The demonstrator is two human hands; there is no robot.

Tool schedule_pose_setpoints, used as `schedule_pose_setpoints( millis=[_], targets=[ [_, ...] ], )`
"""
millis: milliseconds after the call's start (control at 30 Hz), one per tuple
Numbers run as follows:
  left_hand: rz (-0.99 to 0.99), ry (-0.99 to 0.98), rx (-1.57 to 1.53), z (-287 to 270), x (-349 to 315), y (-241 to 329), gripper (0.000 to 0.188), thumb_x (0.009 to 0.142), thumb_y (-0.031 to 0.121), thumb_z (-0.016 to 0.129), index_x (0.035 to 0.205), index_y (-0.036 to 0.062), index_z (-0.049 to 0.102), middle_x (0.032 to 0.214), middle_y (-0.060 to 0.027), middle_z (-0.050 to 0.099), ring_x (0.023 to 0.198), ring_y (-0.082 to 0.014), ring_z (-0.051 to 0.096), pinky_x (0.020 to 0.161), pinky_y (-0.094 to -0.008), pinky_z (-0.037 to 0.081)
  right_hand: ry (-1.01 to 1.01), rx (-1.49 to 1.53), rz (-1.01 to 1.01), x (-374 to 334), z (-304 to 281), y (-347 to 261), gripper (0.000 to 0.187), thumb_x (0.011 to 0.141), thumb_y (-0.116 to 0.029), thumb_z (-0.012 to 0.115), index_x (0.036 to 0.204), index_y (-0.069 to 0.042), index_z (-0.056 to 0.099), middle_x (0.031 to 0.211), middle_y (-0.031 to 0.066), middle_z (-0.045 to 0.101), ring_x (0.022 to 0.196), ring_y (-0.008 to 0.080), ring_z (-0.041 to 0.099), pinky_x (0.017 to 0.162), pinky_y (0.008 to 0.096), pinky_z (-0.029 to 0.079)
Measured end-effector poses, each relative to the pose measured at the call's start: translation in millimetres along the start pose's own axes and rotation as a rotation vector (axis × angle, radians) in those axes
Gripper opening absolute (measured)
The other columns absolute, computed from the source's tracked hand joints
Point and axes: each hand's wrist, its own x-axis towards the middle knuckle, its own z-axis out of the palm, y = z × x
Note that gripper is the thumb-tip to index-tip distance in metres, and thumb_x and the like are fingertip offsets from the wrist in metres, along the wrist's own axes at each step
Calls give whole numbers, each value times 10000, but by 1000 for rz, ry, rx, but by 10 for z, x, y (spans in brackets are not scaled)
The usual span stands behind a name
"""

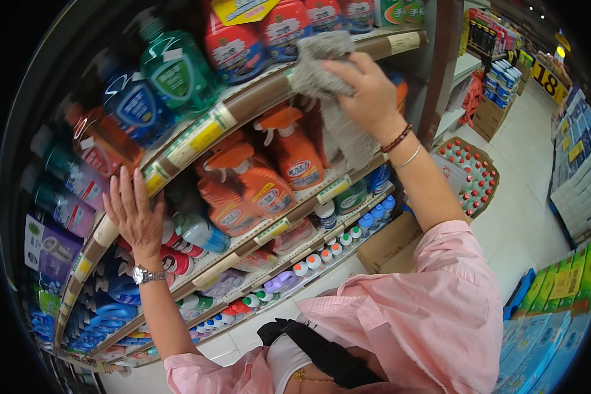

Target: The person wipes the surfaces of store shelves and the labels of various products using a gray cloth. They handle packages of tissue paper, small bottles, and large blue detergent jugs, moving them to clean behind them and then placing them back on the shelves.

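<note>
My right hand grips a grey cloth, pressed against the brown front edge of an upper shelf; part of the cloth hangs down below the hand. Spread flat, my left hand rests on the same shelf edge farther left, holding nothing. Green, blue and orange pump bottles stand on this shelf above and between my hands. Red bottles are beside them, left of the cloth. Orange spray bottles stand on the shelf below.
Lower shelves hold several bottles with coloured caps. An open cardboard box sits on the floor by the shelf. On the right are a carton of red-capped bottles, a tiled aisle floor and stacked green packs.
</note>
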Motion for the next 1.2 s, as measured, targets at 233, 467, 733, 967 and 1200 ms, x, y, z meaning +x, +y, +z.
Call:
schedule_pose_setpoints(
  millis=[233, 467, 733, 967, 1200],
  targets=[
    [-9, 14, 70, 53, 9, 58, 711, 721, 258, 723, 1351, 178, 404, 1404, -50, 404, 1294, -260, 363, 1091, -445, 241, 72, -131, 275, -109, -193, 1359, 447, 727, -174, 652, 1152, -301, 602, 1104, 51, 573, 938, 293, 600, 753, 373, 514],
    [-26, -21, 67, 24, 18, 88, 715, 723, 242, 709, 1358, 178, 387, 1420, -49, 378, 1311, -258, 337, 1102, -459, 219, -13, -313, 531, -172, -369, 2081, 540, 744, -240, 645, 1264, -267, 502, 1118, 128, 570, 968, 343, 583, 780, 429, 500],
    [-78, -124, 34, -211, 78, 165, 715, 736, 284, 692, 1366, 149, 382, 1422, -66, 359, 1321, -266, 312, 1111, -458, 204, -138, 132, 650, -573, -812, 2222, 414, 766, -211, 584, 1132, -17, 580, 1013, 187, 649, 966, 295, 619, 835, 336, 460],
    [43, -28, -116, -243, 715, 675, 615, 725, 265, 722, 1283, 137, 499, 1343, -78, 429, 1245, -258, 399, 1067, -433, 291, 129, 289, 497, 160, -968, 2247, 393, 804, -267, 636, 1092, -4, 591, 988, 113, 668, 911, 219, 627, 801, 313, 467],
    [-28, 135, -212, 24, 1642, 1267, 496, 786, 267, 674, 1244, 141, 532, 1289, -68, 484, 1194, -232, 440, 1058, -419, 273, 366, -121, 79, 1587, -767, 2488, 466, 791, -346, 625, 1166, -77, 566, 1001, 188, 649, 945, 369, 610, 793, 405, 481]
  ],
)
